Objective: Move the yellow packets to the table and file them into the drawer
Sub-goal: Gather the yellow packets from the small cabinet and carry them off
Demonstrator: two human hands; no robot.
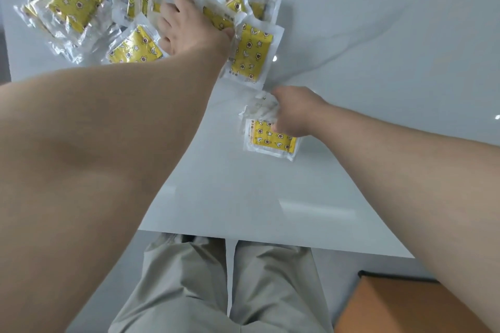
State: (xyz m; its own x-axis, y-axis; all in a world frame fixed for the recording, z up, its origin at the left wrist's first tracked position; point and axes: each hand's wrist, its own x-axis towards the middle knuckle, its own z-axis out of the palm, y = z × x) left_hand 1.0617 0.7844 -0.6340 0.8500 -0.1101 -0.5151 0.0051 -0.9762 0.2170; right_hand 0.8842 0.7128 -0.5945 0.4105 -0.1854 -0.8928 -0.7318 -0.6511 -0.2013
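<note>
**Both hands among the yellow packets**

The left forearm [94,157] filled the near left of the view, with beige trousers [189,292] below the surface [351,62] edge. The left hand [189,27] lay far out on the pile of packets [78,0]. Its fingertips were hidden under clear wrappers, so whether it gripped one could not be told. The right hand [295,113], nearer, pinched the crumpled clear top of a single packet [273,140] lying flat on the surface, apart from the pile. An orange box [405,305] was cut off at the corner. The wrappers' print was too small to read.
</note>
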